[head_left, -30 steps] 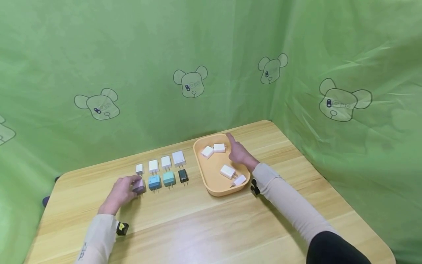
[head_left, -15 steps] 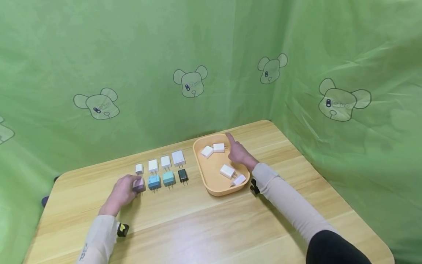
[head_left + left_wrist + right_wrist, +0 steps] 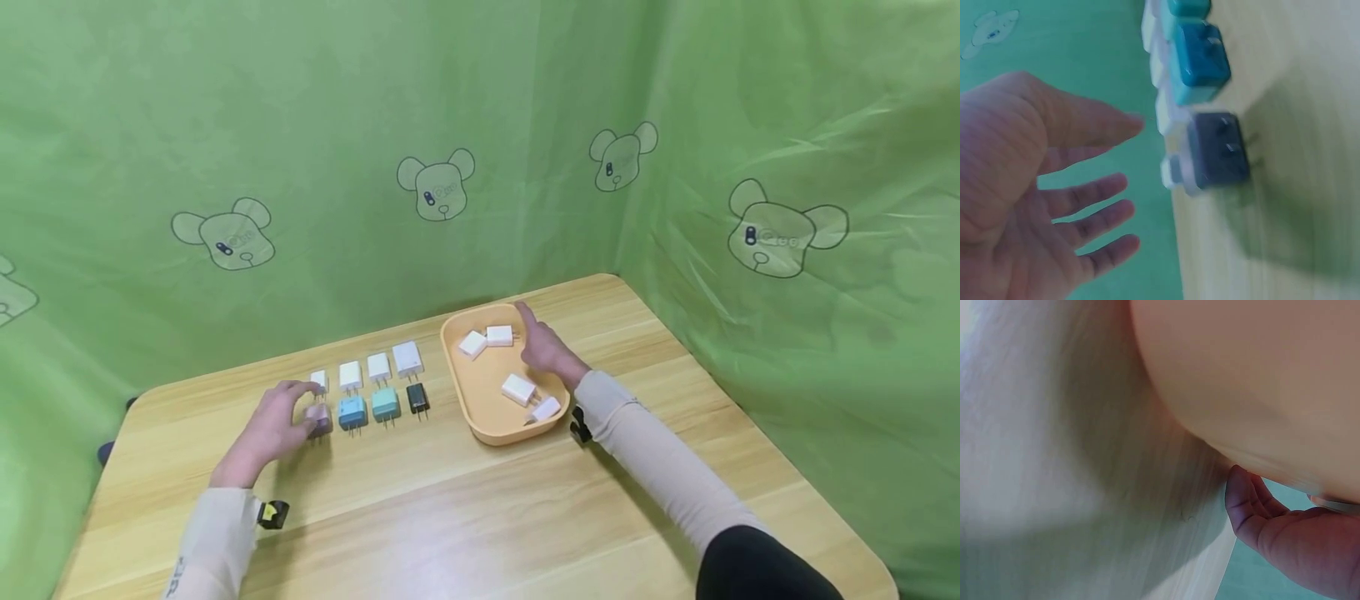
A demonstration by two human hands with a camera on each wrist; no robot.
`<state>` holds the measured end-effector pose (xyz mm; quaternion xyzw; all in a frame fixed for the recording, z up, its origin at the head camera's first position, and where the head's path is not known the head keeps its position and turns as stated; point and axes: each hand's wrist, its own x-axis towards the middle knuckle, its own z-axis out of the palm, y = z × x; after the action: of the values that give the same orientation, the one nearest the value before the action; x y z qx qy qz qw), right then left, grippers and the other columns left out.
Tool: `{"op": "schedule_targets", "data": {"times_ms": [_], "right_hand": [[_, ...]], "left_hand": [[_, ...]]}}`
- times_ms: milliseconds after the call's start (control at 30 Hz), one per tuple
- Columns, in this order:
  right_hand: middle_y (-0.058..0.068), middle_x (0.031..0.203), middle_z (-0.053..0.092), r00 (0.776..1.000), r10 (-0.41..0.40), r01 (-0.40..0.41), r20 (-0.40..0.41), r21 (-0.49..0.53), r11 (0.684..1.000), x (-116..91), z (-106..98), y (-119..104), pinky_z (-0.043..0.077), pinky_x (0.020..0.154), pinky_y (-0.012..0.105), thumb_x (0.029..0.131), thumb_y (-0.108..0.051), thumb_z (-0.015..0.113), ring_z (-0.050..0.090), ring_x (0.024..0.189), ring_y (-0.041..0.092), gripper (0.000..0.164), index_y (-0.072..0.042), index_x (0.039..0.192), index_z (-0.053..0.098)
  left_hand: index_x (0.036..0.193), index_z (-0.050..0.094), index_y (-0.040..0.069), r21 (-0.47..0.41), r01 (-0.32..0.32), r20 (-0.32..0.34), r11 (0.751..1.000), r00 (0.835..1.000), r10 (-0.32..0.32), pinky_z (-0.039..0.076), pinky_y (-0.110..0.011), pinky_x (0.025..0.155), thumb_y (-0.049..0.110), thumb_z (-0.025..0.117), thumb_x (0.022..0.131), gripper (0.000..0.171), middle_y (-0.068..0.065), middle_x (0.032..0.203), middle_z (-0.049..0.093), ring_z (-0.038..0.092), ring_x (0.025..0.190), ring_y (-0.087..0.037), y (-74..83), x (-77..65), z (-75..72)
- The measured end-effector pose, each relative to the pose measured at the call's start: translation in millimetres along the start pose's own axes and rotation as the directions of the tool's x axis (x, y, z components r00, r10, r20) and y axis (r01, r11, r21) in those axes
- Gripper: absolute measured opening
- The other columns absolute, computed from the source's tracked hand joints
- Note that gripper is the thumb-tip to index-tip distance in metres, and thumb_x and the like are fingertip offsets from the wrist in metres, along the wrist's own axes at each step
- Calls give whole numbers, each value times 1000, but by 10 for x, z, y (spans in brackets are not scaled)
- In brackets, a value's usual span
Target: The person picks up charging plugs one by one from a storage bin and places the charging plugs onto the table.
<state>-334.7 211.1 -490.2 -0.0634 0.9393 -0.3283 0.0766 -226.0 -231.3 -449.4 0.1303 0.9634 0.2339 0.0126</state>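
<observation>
Eight chargers (image 3: pixel 350 375) lie left of the frame's centre; the purple charger (image 3: pixel 319 418), at their lower left, is just beside the left hand (image 3: pixel 272 427), fingers apart. Better to align it by fingertip (lightly is enough); whether the right hand (image 3: pixel 546 347) grips the tray (image 3: pixel 483 392), I cannot tell.

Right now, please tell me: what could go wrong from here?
Two risks. The left hand is near the purple charger and the small white charger, so a slight brush might push either out of its row. The right hand touches the orange tray; a pull could make the loose white chargers inside slide.
</observation>
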Motion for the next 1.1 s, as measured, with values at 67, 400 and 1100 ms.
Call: {"op": "schedule_targets", "data": {"times_ms": [67,400,1100], "right_hand": [[30,114,61,1000,4,-4,3,-1,1000,1,2,0,58,81,43,82,16,51,61,83,32,101,-16,163,0],[28,113,60,1000,9,-9,11,1,1000,26,17,-8,58,78,40,83,15,49,59,78,29,101,-18,164,-2],[31,116,61,1000,12,-12,7,16,1000,5,2,0,59,85,45,82,16,50,62,86,33,101,-16,163,-1]], "left_hand": [[138,55,-4,-6,-14,-45,1000,999,14,35,-71,111,5,68,89,52,-36,142,51,46,130,-57,63,12,-9],[135,57,-4,-100,-97,-197,990,977,76,44,-63,109,9,66,93,45,-27,137,61,57,125,-46,470,155,105],[132,61,0,-109,-277,-146,955,954,260,47,-54,111,14,67,94,42,-20,131,67,61,125,-38,1372,680,471]]}}
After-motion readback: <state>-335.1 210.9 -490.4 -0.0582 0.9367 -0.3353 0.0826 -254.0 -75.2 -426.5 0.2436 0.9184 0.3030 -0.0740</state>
